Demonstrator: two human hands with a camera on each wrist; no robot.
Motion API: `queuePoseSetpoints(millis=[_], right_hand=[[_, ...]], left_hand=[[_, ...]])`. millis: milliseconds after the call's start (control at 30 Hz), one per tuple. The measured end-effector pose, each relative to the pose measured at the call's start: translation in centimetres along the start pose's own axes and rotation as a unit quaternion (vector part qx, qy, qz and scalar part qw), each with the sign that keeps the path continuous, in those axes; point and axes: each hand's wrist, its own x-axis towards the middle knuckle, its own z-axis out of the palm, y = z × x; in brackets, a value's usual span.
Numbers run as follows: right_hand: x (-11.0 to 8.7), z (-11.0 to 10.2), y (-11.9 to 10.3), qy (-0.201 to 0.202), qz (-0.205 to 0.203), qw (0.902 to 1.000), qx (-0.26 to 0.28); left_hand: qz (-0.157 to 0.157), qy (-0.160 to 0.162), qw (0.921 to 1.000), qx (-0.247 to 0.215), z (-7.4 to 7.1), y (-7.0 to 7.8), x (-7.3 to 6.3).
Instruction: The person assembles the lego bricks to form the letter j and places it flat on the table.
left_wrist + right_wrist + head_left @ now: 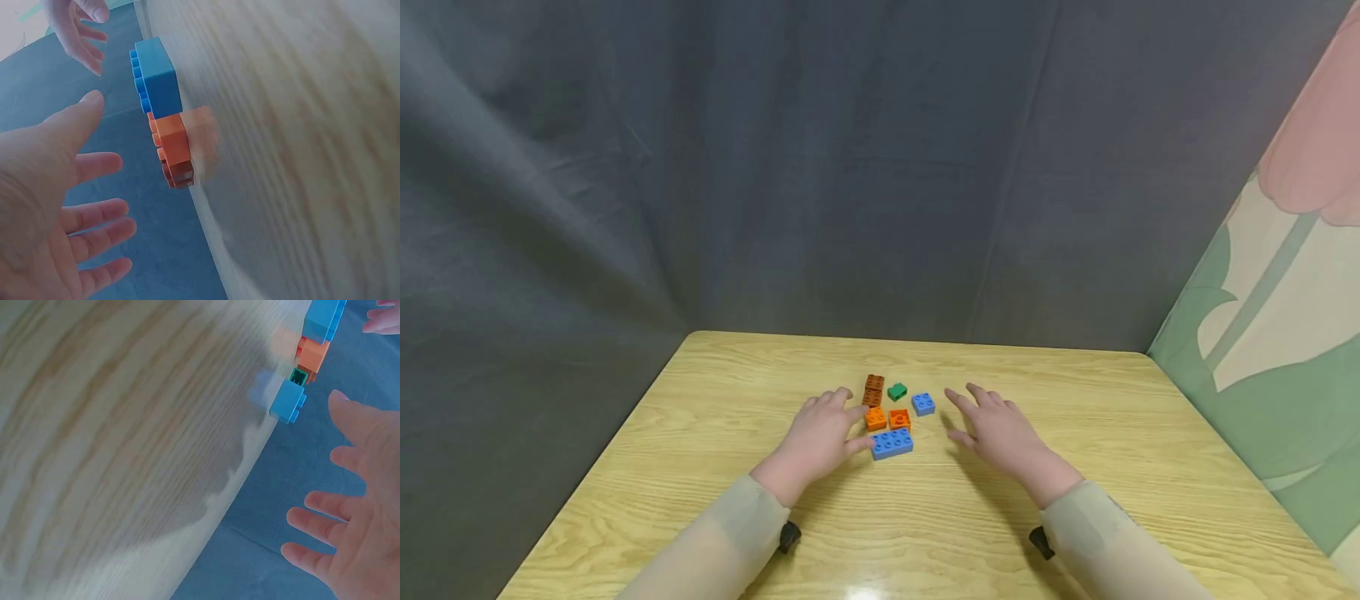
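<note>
A small group of toy building bricks lies mid-table. My left hand (822, 433) hovers at their left side with fingers spread, holding nothing. Its thumb is nearest the long blue brick (892, 444), and its fingertips are by an orange brick (876, 419). Another orange brick (900, 420) lies with its hollow underside up. Two brown bricks (872, 397) sit behind, beside a green brick (897, 392) tipped on its side. My right hand (1000, 429), also empty with fingers apart, hovers right of the small blue brick (923, 404). In the left wrist view, the left palm (31, 212) is off the tabletop.
The bricks rest on a light wood-grain table (737, 367). A dark grey curtain (850, 208) hangs behind its far edge and along the left. On the right stands a panel with a flower pattern (1285, 350). Dark bands (789, 536) show at both wrists.
</note>
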Motion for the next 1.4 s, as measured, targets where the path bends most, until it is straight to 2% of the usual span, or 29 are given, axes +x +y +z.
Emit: queuePoseSetpoints(millis=[167,500,633,800,1033,1400], right_hand=[[0.3,0.2,0.0,-0.003,-0.006,0.9999,-0.012],[0.5,0.1,-0.2,-0.033,0.002,0.9994,-0.006],[0.7,-0.3,-0.4,-0.032,0.001,0.9994,0.009],[1.5,-0.5,-0.5,-0.023,-0.001,0.9993,0.03],[2.8,-0.5,-0.4,-0.05,0.003,0.9981,0.035],[4.5,0.1,-1.0,-0.078,0.005,0.9961,0.04]], left_hand=[[0.015,0.002,0.9998,0.012,0.4,0.1,0.3],[0.022,-0.035,0.9991,-0.007,0.9,0.8,0.8],[0.025,-0.05,0.9984,-0.012,1.1,1.1,1.0],[0.032,-0.06,0.9977,-0.002,1.1,1.3,1.4],[0.04,-0.073,0.9964,0.017,1.3,1.6,2.0],[0.04,-0.078,0.9961,0.016,1.3,2.0,2.3]])
